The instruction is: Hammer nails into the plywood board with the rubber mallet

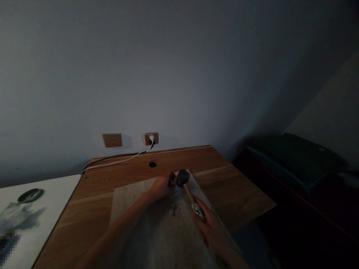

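My right hand [206, 222] is wrapped round the wooden handle of a mallet [183, 178] with a dark, round head. The mallet head is just right of my left hand [162, 188], whose fingers are curled together near the far end of a pale board [131, 209]. What they pinch, if anything, is too dark and small to name. Nearer to me, between the hands, a few small metal-looking pieces [174, 210] lie on the board; their kind cannot be made out.
The board lies on a wooden desk [224, 179] with a dark cable hole [152, 164]. White cables [131, 158] run from a wall socket [151, 139] along its back. On a white table [64, 194] to the left lie a dark round object [30, 195] and a crumpled clear bag [17, 215].
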The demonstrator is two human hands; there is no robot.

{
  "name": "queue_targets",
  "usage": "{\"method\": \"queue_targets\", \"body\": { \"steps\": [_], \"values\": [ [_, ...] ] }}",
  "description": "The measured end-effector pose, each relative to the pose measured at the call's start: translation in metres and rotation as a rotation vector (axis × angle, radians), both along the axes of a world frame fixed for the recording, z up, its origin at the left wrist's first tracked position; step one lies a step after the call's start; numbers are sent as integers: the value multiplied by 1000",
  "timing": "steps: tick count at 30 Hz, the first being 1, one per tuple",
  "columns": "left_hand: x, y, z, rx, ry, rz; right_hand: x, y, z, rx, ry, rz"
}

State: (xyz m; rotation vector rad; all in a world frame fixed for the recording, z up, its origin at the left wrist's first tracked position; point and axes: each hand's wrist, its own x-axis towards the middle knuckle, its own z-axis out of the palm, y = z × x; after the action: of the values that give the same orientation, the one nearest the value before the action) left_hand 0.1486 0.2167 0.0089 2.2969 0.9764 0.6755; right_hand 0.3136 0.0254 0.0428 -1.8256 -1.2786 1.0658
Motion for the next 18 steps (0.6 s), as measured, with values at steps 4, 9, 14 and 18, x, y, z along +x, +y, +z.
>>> {"method": "queue_targets", "body": {
  "steps": [4, 9, 14, 18],
  "values": [
    [-4, -7, 17, 177, 78, -55, 19, -11, -15, 128, -45, -19],
    [-3, -20, 27, 289, 328, -241, 36, -15, -37, 124, -66, -26],
    [1, -24, 19, 280, 358, -289, 37, -15, -40, 142, -37, -66],
    [-7, -18, 21, 238, 359, -320, 37, -15, -44, 153, -37, -124]
  ]
}}
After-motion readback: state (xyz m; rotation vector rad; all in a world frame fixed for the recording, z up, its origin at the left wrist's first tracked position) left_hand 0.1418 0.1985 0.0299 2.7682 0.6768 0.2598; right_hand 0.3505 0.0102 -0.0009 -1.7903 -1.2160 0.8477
